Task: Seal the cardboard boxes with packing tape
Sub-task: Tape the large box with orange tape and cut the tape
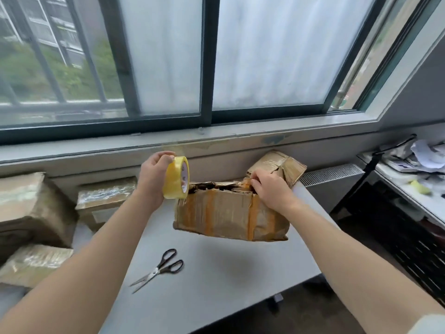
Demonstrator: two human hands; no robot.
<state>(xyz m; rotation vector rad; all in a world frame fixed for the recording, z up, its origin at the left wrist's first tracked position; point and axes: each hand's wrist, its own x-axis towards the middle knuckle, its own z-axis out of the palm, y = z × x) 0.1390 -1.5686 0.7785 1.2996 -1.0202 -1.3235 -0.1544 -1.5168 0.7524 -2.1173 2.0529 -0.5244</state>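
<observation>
Worn, crumpled box (231,213) with orange tape strips; right hand (271,189) pinches its top edge, left hand (154,179) grips yellow tape roll (176,177).

We log two arms in view. The left hand (154,179) and right hand (272,189) are bare, as are both forearms along their visible length. On the right arm, at the lower right corner, we see a pale whitish sleeve (427,325); its fabric is too blurred to identify.
</observation>
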